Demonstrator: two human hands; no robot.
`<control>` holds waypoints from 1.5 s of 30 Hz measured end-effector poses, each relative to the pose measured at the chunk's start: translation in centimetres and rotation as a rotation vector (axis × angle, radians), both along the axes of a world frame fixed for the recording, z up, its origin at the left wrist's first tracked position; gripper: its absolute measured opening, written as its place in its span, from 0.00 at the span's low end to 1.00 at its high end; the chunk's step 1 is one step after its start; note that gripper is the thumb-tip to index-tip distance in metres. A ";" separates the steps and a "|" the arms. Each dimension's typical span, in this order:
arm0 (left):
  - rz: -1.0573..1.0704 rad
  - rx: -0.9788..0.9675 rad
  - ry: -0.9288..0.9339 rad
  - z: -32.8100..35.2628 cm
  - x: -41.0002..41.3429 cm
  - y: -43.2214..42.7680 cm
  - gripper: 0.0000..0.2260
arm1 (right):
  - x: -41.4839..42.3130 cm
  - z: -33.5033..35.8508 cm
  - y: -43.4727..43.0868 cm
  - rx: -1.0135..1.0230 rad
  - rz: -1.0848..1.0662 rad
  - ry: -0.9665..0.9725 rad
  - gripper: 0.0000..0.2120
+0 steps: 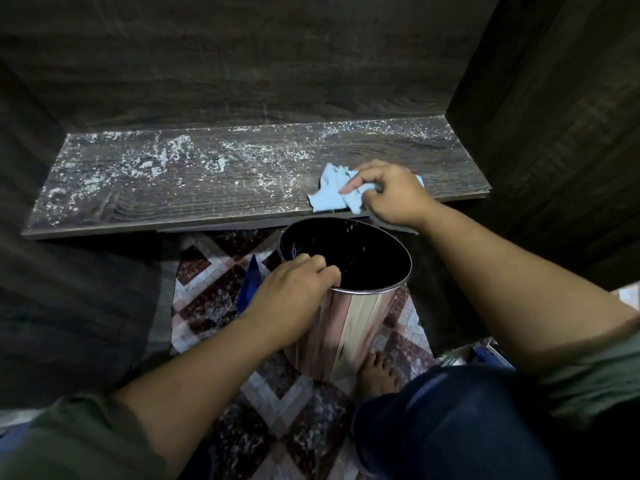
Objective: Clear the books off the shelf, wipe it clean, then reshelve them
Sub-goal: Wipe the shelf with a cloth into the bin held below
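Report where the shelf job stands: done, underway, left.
Done: the shelf holds no books. Underway: the right hand grips a blue cloth at the shelf's front edge; the left hand grips the rim of a metal bin just below it. Left: white debris covers most of the shelf; reshelving not begun.

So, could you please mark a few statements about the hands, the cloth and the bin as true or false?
1. The right hand grips a light blue cloth on the shelf. True.
2. Books stand on the shelf. False: it holds no books, only white specks.
3. The left hand holds the rim of the metal bin. True.
4. The bin stands on top of the shelf. False: it is below the shelf's front edge.
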State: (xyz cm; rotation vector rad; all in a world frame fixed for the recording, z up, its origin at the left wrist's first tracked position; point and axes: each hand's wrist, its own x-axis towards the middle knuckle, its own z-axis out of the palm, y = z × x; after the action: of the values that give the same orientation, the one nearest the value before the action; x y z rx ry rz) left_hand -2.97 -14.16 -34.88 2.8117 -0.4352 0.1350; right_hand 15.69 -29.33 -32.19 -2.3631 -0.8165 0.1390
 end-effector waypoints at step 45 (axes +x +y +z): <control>0.006 -0.108 -0.003 0.4 -2.4 3.5 0.18 | 0.6 -1.3 2.8 -0.130 -0.114 -0.013 0.24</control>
State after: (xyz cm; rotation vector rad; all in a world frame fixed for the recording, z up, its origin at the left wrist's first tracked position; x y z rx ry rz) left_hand -5.37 -10.71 -34.52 2.7071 -0.4075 0.1589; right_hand 16.27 -26.56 -33.53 -2.5290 -0.6951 0.1332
